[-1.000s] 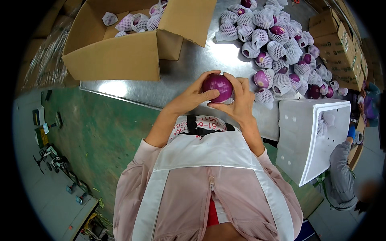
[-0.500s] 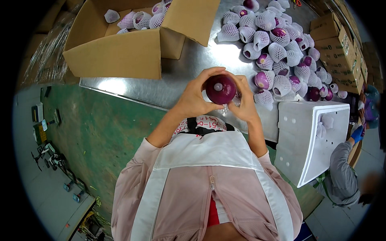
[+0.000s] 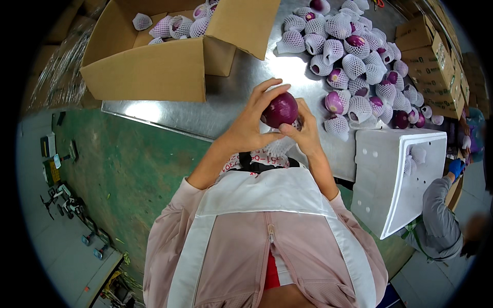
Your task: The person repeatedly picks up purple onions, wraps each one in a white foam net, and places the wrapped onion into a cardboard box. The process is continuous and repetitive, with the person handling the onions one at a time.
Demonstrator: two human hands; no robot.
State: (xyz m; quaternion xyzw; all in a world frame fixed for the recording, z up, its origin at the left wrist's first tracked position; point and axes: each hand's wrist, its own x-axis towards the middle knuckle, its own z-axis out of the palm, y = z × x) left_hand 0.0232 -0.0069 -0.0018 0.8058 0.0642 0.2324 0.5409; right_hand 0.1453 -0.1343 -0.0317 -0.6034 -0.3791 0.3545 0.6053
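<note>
A peeled, glossy purple onion [image 3: 280, 109] sits between my hands at the table's near edge. My left hand [image 3: 250, 123] curls round its left side, fingers raised over it, and my right hand [image 3: 304, 132] grips its right side and lower part, with white foam netting [image 3: 278, 147] hanging beneath. Beyond, at the upper right, a heap of onions in white foam nets [image 3: 353, 66] lies on the steel table [image 3: 231, 95]. An open cardboard box [image 3: 142, 74] at the upper left holds several netted onions.
A white foam box [image 3: 376, 182] with some netting inside stands at my right. Behind it a co-worker in a grey sleeve [image 3: 439, 210] and blue glove [image 3: 456, 168] works by stacked cartons [image 3: 429, 66]. Plastic-wrapped cartons [image 3: 59, 77] are at the left, bicycle-like equipment [image 3: 67, 203] on the floor below.
The onion has been turned in my hands; my left fingers have lifted higher over it and my right hand has shifted lower. The co-worker's gloved hand has moved slightly.
</note>
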